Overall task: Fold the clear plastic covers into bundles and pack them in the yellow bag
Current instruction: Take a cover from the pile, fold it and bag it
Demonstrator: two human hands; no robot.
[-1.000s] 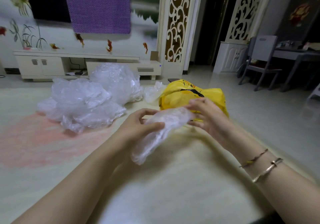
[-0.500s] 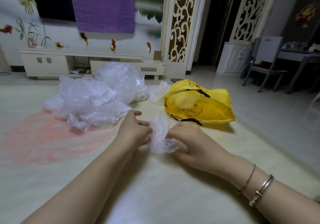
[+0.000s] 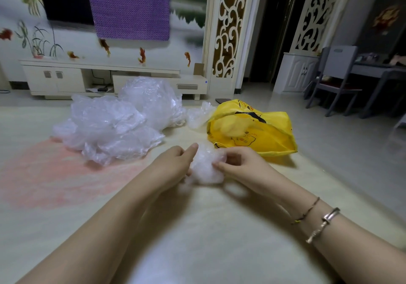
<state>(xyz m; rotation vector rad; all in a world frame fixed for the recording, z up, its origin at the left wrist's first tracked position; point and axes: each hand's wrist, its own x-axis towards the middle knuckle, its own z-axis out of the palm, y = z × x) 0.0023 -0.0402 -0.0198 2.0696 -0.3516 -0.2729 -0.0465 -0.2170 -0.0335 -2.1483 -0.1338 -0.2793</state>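
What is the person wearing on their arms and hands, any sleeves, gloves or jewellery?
No gloves or sleeves show: both forearms are bare up to the frame edge. The right wrist carries a thin cord bracelet with small beads and, beside it, a silver-coloured metal bangle. The left hand and wrist wear nothing.

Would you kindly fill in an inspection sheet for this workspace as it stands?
Surface: pale mat with a pink patch.
Job's things: plastic bundle in hand; loose plastic covers heaped left; yellow bag lying right, mouth open.
Clutter: nothing seen.
Grips: left hand and right hand both pinch the bundle.
Cables: dark leads in the TV cabinet.
Surroundings: grey chair and purple cloth.
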